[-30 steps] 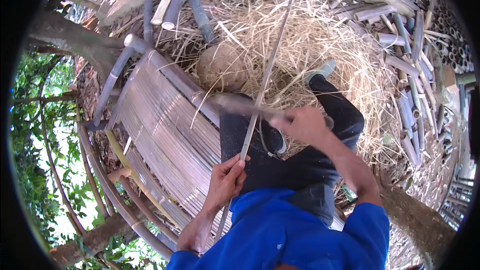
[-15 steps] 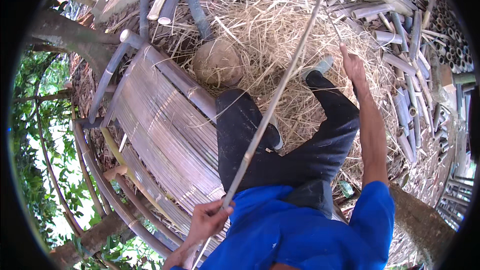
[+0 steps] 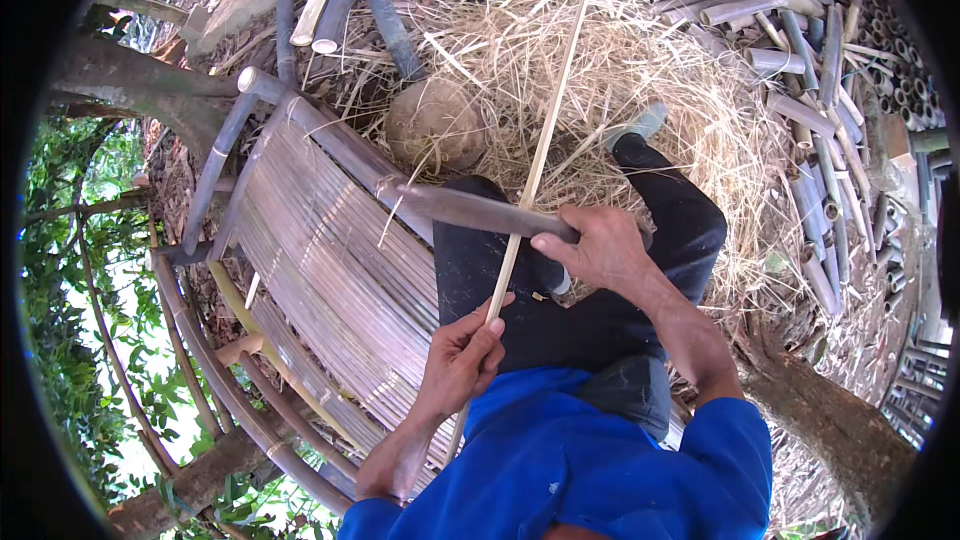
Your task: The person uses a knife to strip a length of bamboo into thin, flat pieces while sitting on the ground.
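Observation:
My left hand (image 3: pixel 462 358) is closed around a long, thin bamboo strip (image 3: pixel 553 120), in front of my waist. The strip runs up and away over my lap, its pale side showing, and its lower end passes beneath my left forearm. In my right hand (image 3: pixel 605 252) is a large knife (image 3: pixel 480 212), gripped at the handle. Its broad dark blade points left and lies across the strip, just beyond my left hand. My fingers hide most of the knife's handle. Whether the edge bites into the strip I cannot tell.
A bamboo-slat bench (image 3: pixel 330 270) stands at my left. Beyond my knees are a round wooden block (image 3: pixel 436 126) and a heap of pale shavings (image 3: pixel 560 50). Cut bamboo lengths (image 3: pixel 800 120) lie at the right. A thick log (image 3: pixel 830 410) lies by my right elbow.
My right hand has come from the far right to the middle, bringing the knife over the strip. My left hand has moved up and right. The strip now shows a paler side.

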`<state>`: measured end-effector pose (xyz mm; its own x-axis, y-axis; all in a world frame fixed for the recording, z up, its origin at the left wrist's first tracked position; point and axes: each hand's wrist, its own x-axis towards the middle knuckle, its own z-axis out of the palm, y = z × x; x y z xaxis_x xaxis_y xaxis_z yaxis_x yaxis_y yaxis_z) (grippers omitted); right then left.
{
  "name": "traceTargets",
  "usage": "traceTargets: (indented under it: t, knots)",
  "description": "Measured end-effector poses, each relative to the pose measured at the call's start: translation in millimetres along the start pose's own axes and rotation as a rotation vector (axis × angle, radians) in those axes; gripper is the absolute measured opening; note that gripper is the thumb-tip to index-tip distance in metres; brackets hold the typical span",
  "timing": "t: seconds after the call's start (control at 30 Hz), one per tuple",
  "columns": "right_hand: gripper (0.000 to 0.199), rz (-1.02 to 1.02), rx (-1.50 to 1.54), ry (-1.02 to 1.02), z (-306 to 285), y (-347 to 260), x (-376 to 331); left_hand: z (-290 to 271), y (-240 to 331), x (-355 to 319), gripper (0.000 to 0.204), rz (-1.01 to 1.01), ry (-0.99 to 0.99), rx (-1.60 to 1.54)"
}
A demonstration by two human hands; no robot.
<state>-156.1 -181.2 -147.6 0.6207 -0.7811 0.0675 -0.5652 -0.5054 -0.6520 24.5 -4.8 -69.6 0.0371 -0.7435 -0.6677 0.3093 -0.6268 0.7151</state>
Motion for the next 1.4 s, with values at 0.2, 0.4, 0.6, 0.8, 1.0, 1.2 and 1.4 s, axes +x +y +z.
traceTargets:
  t: [0.2, 0.4, 0.6, 0.8, 1.0, 1.2, 1.4]
  knots:
    - [0.062, -0.031, -0.083, 0.098, -1.9, 21.2, 18.2, -3.2, -2.1, -16.2, 0.037, -0.001, 0.046, -0.011]
    - [0.069, 0.481, -0.150, 0.221, -48.0, 192.6, 72.1, -12.0, -24.1, -72.6, 0.035, -0.125, -0.005, 0.035]
    - [0.076, 0.201, -0.234, 0.265, -61.5, 170.9, 79.3, -32.0, -41.7, -80.8, 0.033, -0.174, -0.046, -0.030]
    - [0.070, 0.278, 0.009, 0.099, -20.7, 56.9, 27.8, -14.9, -1.3, -7.2, 0.034, -0.017, 0.062, 0.086]
    - [0.060, 0.050, -0.026, -0.133, 5.8, -3.6, -23.1, -7.3, 11.8, 29.7, 0.038, 0.007, 0.032, -0.029]
    - [0.058, 0.076, -0.057, -0.006, -6.6, 19.9, 0.9, -4.1, 7.5, 23.7, 0.034, 0.059, 0.036, -0.004]
    - [0.060, -0.066, -0.102, 0.053, -12.5, 28.1, 17.0, -17.1, 7.8, -6.2, 0.033, 0.062, 0.067, 0.056]
